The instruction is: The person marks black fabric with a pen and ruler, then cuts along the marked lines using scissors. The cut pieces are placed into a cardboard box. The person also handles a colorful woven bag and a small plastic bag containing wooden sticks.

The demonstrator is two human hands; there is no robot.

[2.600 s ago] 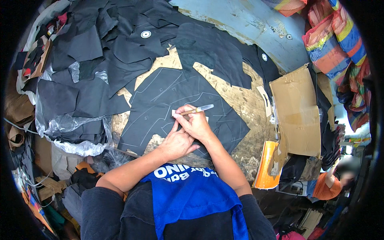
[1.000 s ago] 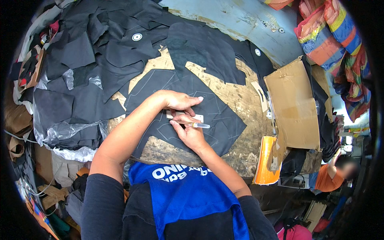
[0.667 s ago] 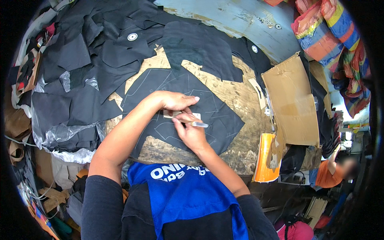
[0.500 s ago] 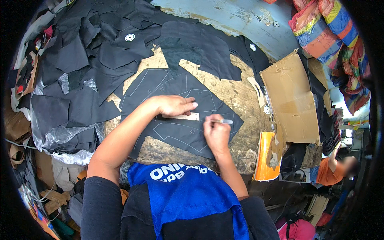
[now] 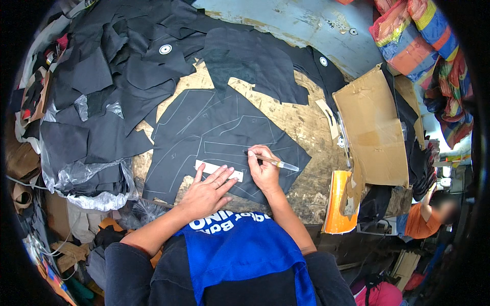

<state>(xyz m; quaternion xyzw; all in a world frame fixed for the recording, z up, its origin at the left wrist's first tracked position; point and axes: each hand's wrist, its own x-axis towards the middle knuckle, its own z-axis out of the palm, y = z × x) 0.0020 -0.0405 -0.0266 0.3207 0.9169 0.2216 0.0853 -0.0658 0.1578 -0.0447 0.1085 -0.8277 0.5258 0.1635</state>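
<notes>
"Where is the pen [image 5: 287,166] sitting?"
"It's running through the right hand's [image 5: 264,168] pinched fingers, its clear end pointing toward the right edge of the table [image 5: 306,127]."
"And the left hand [image 5: 206,196]?"
"It's lying flat, fingers spread, resting on the white strip [image 5: 211,167] near the table's front edge."
"How are they looking?"
"The pen's showing a brownish barrel; the black sheet [image 5: 224,120] beneath both hands is bearing pale outlines."
</notes>
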